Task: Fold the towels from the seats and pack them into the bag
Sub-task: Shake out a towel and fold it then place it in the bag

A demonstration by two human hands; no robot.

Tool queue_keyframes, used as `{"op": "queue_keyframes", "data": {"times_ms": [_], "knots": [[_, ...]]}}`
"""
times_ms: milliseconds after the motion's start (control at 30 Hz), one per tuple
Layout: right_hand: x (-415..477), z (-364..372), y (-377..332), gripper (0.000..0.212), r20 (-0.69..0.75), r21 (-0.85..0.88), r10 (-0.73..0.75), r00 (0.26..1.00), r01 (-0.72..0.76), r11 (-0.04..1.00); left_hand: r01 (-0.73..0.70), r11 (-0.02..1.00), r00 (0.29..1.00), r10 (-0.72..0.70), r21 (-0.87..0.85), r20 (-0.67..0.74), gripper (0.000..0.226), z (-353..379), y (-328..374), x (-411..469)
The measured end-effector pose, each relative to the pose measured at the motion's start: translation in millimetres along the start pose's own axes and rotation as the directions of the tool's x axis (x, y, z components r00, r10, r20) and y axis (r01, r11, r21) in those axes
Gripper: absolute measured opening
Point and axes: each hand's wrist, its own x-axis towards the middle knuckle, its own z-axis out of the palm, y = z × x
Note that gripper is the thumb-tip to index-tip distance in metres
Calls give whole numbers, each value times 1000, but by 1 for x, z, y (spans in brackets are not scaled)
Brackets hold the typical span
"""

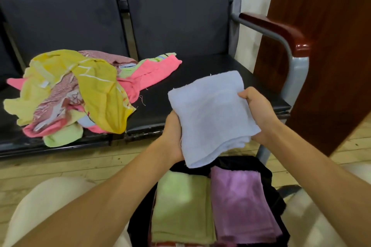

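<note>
Terry-soft, light, floppy blue towel (210, 114), gripped at opposite folded edges by left hand (173, 136) and right hand (259, 110), best supported underneath against sagging.

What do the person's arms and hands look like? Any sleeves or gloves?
No gloves and no sleeves in view: both forearms are bare up to the picture's edge. The left hand and right hand show no rings, watch or bracelets. Light cream clothing covers the knees.

Single head-worn wide-angle view, looking forward and down, close over the open bag (267, 176) between the knees, facing the bench (200, 94) front edge, backrests beyond
</note>
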Motion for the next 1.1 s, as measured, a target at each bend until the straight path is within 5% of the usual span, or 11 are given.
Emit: {"op": "queue_keyframes", "data": {"times_ms": [100,200,300,400,500,800,1100], "knots": [[-5,-7,6,13,-65,-60,15,998,-18,998,46,999,998,-47,10,45,64,-12,4,-13],[-11,-14,24,13,-138,-223,7,990,-38,974,-9,968,999,-2,251,47,38,-24,2,-16],[-16,-21,57,25,-12,-599,-168,986,128,791,-86,853,995,96,515,7,22,-40,-11,-16],[-22,-18,96,26,67,-738,-194,979,180,650,-169,559,979,192,812,72,22,-62,-23,-14],[-28,-8,137,29,23,-745,-127,992,101,660,-144,262,975,202,954,91,37,-90,-32,-1],[-35,2,241,36,-106,-720,85,991,-135,681,125,265,986,77,956,-151,42,-161,-108,32],[-22,-15,288,34,-6,-788,212,977,-135,600,213,235,963,111,948,-244,36,-203,-143,50]]}}
